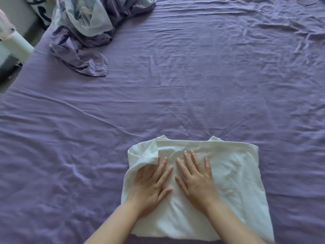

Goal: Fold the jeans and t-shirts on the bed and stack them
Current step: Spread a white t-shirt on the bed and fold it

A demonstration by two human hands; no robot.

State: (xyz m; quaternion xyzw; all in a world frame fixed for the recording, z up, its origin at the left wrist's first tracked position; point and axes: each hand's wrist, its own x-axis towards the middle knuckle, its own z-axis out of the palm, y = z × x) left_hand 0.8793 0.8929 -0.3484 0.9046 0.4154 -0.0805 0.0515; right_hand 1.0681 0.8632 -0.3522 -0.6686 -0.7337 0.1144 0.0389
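Across the wide purple bed (175,88), with a bunched quilt (91,20) lying well apart at the far left, a white t-shirt (237,182) is sitting at the near edge, already folded into a rough rectangle, and the person is smoothing it flat. Both the left hand (151,185) and the right hand (197,180) are lying spread on the cloth with straight fingers, holding nothing, the left one partly tucked under a loose flap (146,154) at the far left corner. To do this well, I judge the palms should be sweeping outward from the middle, pressing that flap down so the edges are lining up squarely before stacking.
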